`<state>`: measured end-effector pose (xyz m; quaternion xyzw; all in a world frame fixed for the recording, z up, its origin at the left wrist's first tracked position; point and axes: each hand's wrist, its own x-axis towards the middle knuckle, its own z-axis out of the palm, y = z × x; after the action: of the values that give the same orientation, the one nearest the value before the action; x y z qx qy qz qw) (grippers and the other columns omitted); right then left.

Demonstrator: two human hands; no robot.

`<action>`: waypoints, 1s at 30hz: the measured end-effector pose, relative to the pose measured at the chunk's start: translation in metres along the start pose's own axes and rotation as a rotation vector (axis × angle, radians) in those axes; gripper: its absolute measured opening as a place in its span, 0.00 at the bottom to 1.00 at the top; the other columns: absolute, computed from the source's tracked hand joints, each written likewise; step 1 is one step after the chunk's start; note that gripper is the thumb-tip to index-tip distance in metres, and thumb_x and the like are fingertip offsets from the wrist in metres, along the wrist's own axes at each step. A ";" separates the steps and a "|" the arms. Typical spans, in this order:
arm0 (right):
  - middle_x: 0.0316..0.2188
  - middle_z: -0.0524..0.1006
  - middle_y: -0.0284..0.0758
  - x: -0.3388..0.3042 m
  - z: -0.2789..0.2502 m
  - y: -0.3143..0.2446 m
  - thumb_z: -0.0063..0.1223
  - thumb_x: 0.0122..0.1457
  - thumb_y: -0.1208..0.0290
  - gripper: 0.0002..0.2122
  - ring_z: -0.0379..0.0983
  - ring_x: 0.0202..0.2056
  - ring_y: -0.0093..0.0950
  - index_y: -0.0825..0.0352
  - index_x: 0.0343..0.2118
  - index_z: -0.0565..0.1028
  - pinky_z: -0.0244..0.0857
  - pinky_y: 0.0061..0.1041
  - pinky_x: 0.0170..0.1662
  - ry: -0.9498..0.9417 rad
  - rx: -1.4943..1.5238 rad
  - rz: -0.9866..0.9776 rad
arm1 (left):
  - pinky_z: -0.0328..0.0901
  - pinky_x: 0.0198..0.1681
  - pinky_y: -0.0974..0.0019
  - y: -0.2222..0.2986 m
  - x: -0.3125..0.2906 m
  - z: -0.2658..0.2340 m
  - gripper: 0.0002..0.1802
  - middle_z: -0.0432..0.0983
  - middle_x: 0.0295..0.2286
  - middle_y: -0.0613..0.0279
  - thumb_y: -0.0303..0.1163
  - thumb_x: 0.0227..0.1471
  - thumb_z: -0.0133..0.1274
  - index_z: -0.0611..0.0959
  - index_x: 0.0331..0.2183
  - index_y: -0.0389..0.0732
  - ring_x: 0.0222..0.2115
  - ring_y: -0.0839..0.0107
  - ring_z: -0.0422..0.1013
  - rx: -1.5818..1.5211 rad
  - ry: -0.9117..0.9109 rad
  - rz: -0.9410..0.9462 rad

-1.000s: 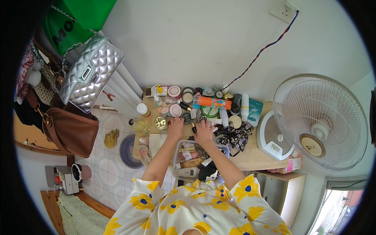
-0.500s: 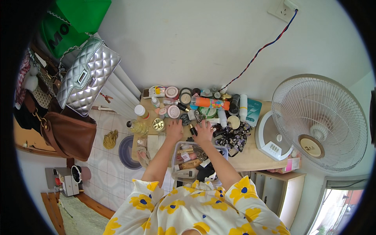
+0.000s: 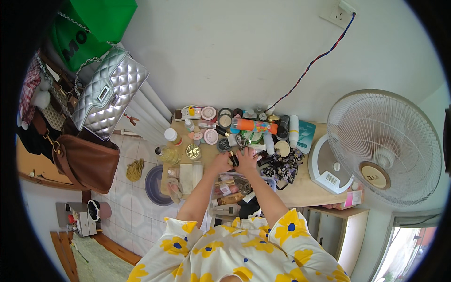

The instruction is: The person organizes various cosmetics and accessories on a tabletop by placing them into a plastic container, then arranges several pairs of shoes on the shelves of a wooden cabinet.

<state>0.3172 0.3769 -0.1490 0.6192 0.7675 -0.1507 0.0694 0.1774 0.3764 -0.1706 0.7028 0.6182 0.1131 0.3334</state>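
Over the near edge of the cluttered table, my left hand (image 3: 220,164) and my right hand (image 3: 245,160) have come close together. Between them is a small black tube with a gold band (image 3: 233,158), like a lipstick; the fingers of both hands close in on it from either side. Just below my wrists stands a clear plastic bin (image 3: 213,188) holding cosmetic tubes, a brown-gold tube (image 3: 229,199) and dark items. Beyond my fingers lie a round black compact (image 3: 222,144), a metal eyelash-curler-like tool (image 3: 241,140) and a pink round compact (image 3: 211,136).
An orange patterned bottle (image 3: 254,125), a white bottle (image 3: 293,131) and a dark floral pouch (image 3: 287,164) crowd the wooden table (image 3: 314,188). A large fan (image 3: 383,150) stands at right. Left are an oil-like bottle (image 3: 168,155), hanging bags (image 3: 89,162) and a purple basin (image 3: 157,185).
My left hand has moved right and a little nearer me, up to the black tube. The fingers of my right hand have drawn in from a spread pose.
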 end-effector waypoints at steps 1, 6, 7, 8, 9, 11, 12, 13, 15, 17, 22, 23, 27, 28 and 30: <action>0.51 0.51 0.40 0.001 -0.001 0.001 0.61 0.34 0.55 0.34 0.41 0.56 0.42 0.53 0.47 0.59 0.47 0.53 0.48 -0.024 0.021 -0.008 | 0.64 0.36 0.57 0.001 0.000 0.001 0.32 0.71 0.29 0.43 0.39 0.23 0.60 0.71 0.36 0.37 0.32 0.48 0.68 0.010 -0.014 0.005; 0.50 0.52 0.42 0.006 0.001 0.004 0.61 0.32 0.55 0.35 0.43 0.54 0.42 0.53 0.47 0.60 0.47 0.52 0.48 -0.058 0.051 -0.028 | 0.64 0.35 0.60 -0.001 0.000 0.000 0.30 0.73 0.29 0.46 0.37 0.23 0.58 0.74 0.35 0.35 0.31 0.52 0.69 -0.068 -0.058 0.072; 0.50 0.52 0.41 0.006 -0.001 0.000 0.61 0.32 0.55 0.34 0.43 0.54 0.41 0.54 0.47 0.61 0.47 0.52 0.48 -0.060 0.068 -0.015 | 0.64 0.36 0.60 -0.007 -0.001 0.000 0.28 0.73 0.29 0.46 0.38 0.23 0.58 0.75 0.33 0.36 0.32 0.53 0.70 -0.100 -0.057 0.092; 0.50 0.52 0.41 0.006 -0.002 -0.004 0.61 0.32 0.56 0.33 0.43 0.54 0.41 0.54 0.46 0.63 0.46 0.52 0.48 -0.062 0.085 -0.003 | 0.64 0.36 0.60 -0.012 -0.002 0.000 0.28 0.73 0.29 0.46 0.38 0.23 0.58 0.75 0.33 0.36 0.32 0.53 0.70 -0.096 -0.051 0.085; 0.50 0.52 0.41 0.008 -0.002 -0.003 0.61 0.32 0.56 0.33 0.43 0.54 0.41 0.54 0.46 0.63 0.46 0.52 0.48 -0.061 0.085 0.000 | 0.64 0.36 0.60 -0.010 -0.002 0.000 0.28 0.73 0.29 0.46 0.38 0.23 0.58 0.76 0.33 0.36 0.32 0.54 0.70 -0.122 -0.077 0.065; 0.51 0.52 0.40 0.013 -0.002 -0.003 0.60 0.32 0.56 0.30 0.44 0.54 0.39 0.56 0.43 0.68 0.46 0.51 0.49 -0.127 0.078 0.066 | 0.64 0.36 0.61 -0.007 0.000 -0.001 0.28 0.73 0.29 0.47 0.37 0.22 0.57 0.76 0.33 0.37 0.32 0.54 0.70 -0.148 -0.104 0.047; 0.51 0.52 0.40 0.013 0.000 -0.002 0.60 0.32 0.56 0.30 0.44 0.54 0.39 0.56 0.43 0.68 0.46 0.51 0.49 -0.127 0.078 0.065 | 0.65 0.36 0.61 -0.004 -0.001 -0.003 0.28 0.73 0.29 0.47 0.37 0.22 0.57 0.77 0.34 0.38 0.31 0.55 0.70 -0.149 -0.147 0.023; 0.51 0.52 0.39 0.013 0.001 -0.002 0.60 0.32 0.56 0.28 0.44 0.54 0.38 0.57 0.41 0.70 0.46 0.51 0.49 -0.112 0.087 0.085 | 0.65 0.36 0.62 -0.002 -0.002 -0.005 0.28 0.73 0.29 0.47 0.37 0.22 0.57 0.77 0.34 0.38 0.31 0.55 0.70 -0.150 -0.191 -0.001; 0.51 0.53 0.39 0.012 0.001 -0.004 0.60 0.32 0.56 0.26 0.44 0.54 0.37 0.58 0.39 0.72 0.46 0.50 0.49 -0.099 0.097 0.098 | 0.65 0.35 0.62 -0.006 -0.004 -0.002 0.26 0.73 0.28 0.48 0.36 0.22 0.57 0.77 0.33 0.39 0.30 0.55 0.70 -0.169 -0.145 0.020; 0.51 0.53 0.37 0.009 -0.001 -0.011 0.61 0.32 0.56 0.24 0.45 0.54 0.36 0.57 0.37 0.74 0.46 0.49 0.49 -0.085 0.054 0.114 | 0.65 0.35 0.62 -0.014 -0.007 0.001 0.24 0.74 0.27 0.49 0.36 0.22 0.56 0.78 0.31 0.40 0.29 0.55 0.70 -0.187 -0.095 0.034; 0.49 0.56 0.36 0.001 -0.008 -0.005 0.61 0.32 0.59 0.23 0.47 0.53 0.35 0.60 0.36 0.74 0.47 0.49 0.49 -0.056 0.071 0.075 | 0.64 0.36 0.62 -0.001 -0.013 -0.015 0.21 0.73 0.24 0.51 0.33 0.22 0.57 0.77 0.28 0.40 0.27 0.55 0.70 -0.104 0.027 0.030; 0.47 0.57 0.36 -0.001 -0.011 -0.004 0.61 0.31 0.60 0.23 0.48 0.52 0.35 0.60 0.35 0.74 0.48 0.48 0.48 -0.040 0.116 0.054 | 0.64 0.36 0.62 0.000 -0.015 -0.020 0.21 0.73 0.24 0.51 0.33 0.22 0.57 0.77 0.28 0.40 0.27 0.55 0.70 -0.103 0.027 0.029; 0.43 0.59 0.35 -0.011 -0.021 0.010 0.62 0.29 0.59 0.22 0.50 0.50 0.36 0.62 0.31 0.74 0.50 0.47 0.47 0.027 0.267 0.003 | 0.61 0.38 0.62 0.005 -0.027 -0.035 0.21 0.71 0.27 0.56 0.30 0.24 0.56 0.75 0.31 0.41 0.29 0.57 0.66 -0.135 0.198 0.203; 0.42 0.59 0.34 -0.015 -0.024 0.013 0.62 0.29 0.60 0.21 0.51 0.49 0.36 0.62 0.30 0.74 0.52 0.46 0.46 0.072 0.323 -0.013 | 0.59 0.40 0.61 0.009 -0.031 -0.039 0.21 0.71 0.29 0.56 0.29 0.24 0.55 0.75 0.31 0.42 0.31 0.57 0.66 -0.167 0.257 0.235; 0.40 0.60 0.34 -0.026 -0.035 0.019 0.62 0.30 0.61 0.19 0.53 0.47 0.36 0.62 0.29 0.73 0.53 0.45 0.45 0.119 0.379 -0.027 | 0.59 0.40 0.61 0.020 -0.042 -0.047 0.22 0.70 0.32 0.57 0.28 0.25 0.55 0.74 0.32 0.41 0.33 0.56 0.64 -0.155 0.302 0.260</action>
<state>0.3446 0.3674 -0.1112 0.6186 0.7364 -0.2566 -0.0959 0.1573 0.3516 -0.1125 0.7240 0.5549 0.3062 0.2725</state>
